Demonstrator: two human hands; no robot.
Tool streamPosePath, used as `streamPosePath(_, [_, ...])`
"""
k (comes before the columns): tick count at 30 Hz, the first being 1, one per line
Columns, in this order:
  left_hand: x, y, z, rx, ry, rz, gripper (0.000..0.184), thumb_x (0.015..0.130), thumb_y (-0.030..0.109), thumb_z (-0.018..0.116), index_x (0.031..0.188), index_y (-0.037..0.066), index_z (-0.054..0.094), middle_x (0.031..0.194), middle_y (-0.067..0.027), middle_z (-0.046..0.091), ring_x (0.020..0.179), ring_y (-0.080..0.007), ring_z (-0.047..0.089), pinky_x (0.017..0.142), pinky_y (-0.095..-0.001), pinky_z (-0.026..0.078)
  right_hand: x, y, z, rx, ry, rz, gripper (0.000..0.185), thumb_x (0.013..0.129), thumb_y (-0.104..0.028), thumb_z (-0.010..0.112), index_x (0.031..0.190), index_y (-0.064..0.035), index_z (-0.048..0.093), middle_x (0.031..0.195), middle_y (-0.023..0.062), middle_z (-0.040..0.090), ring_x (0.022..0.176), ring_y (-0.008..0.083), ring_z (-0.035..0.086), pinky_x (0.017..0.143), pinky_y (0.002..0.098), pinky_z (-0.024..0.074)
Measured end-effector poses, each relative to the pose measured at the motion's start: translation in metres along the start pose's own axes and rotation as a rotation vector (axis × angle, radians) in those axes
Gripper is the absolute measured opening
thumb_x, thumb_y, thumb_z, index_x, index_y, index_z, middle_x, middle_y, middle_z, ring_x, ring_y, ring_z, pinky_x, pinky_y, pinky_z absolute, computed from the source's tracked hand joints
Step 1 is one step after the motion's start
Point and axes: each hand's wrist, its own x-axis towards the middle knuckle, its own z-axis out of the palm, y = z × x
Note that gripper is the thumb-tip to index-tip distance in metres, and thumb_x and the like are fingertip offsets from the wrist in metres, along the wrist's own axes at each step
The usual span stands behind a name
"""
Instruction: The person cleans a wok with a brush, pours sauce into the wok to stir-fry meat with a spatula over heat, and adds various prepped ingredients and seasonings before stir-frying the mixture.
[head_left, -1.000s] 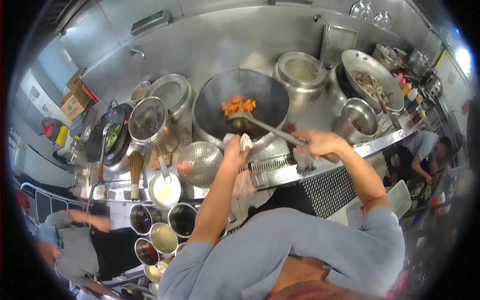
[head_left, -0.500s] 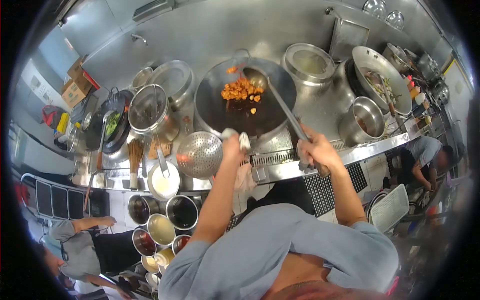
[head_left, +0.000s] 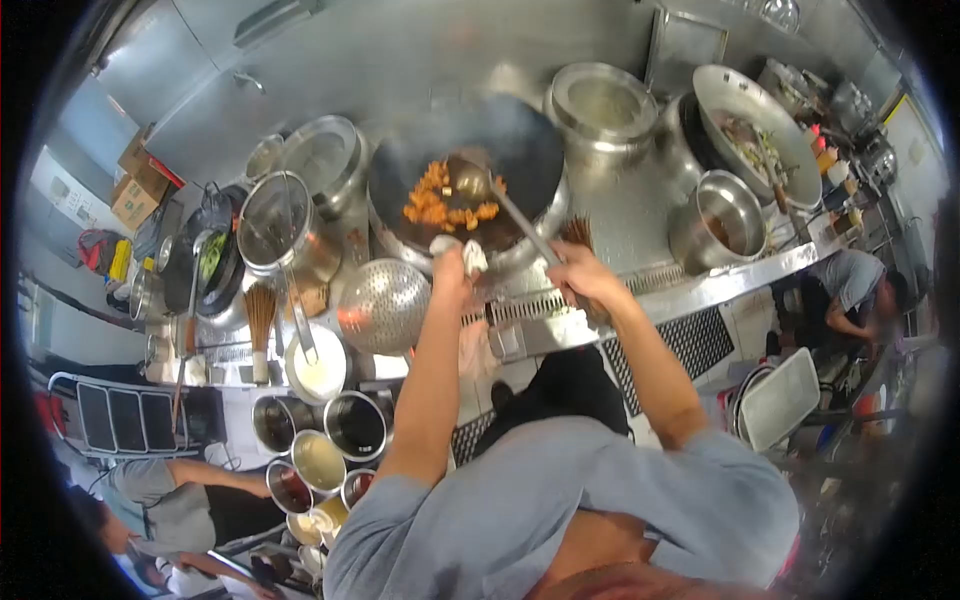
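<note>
A large dark wok point(head_left: 535, 150) holds orange-brown food pieces point(head_left: 430, 207) and gives off steam. Fingers closed, my left hand point(head_left: 455, 275) grips a white cloth point(head_left: 473, 257) at the wok's near rim. My right hand point(head_left: 588, 278) is wrapped round the handle of a long metal ladle point(head_left: 468, 180), whose bowl rests among the food inside the wok. Just left of my left hand lies a round perforated strainer point(head_left: 383, 306). A bamboo brush point(head_left: 577, 232) stands beyond my right hand.
Rightward are a steel pot point(head_left: 717, 222) and a tilted pan of food point(head_left: 800, 170). Leftward sit a mesh strainer point(head_left: 275, 222), a bowl of white liquid point(head_left: 315, 375) and several sauce pots point(head_left: 357, 425). People are at the lower left point(head_left: 185, 510) and far right point(head_left: 850, 285).
The wok has tipped and shifted, and its food has spread toward the near left. My right hand and the ladle have moved left. The co-worker's arm at lower left has moved.
</note>
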Motion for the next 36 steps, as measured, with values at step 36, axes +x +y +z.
streamPosePath(36, [-0.257,0.014,-0.278,-0.465,0.296,0.580,0.054,0.094,0.042,0.047,0.125,-0.002,0.048,0.112,-0.0189,0.061,0.092,-0.0328,0.065,0.058,-0.0319,0.056,0.021,-0.055,-0.069,-0.255,0.296,-0.477,0.059,0.083,-0.005,0.052,0.140,-0.0030,0.036,0.062,0.0016,0.051,0.044,0.0084,0.045,0.041,0.0225,0.0363])
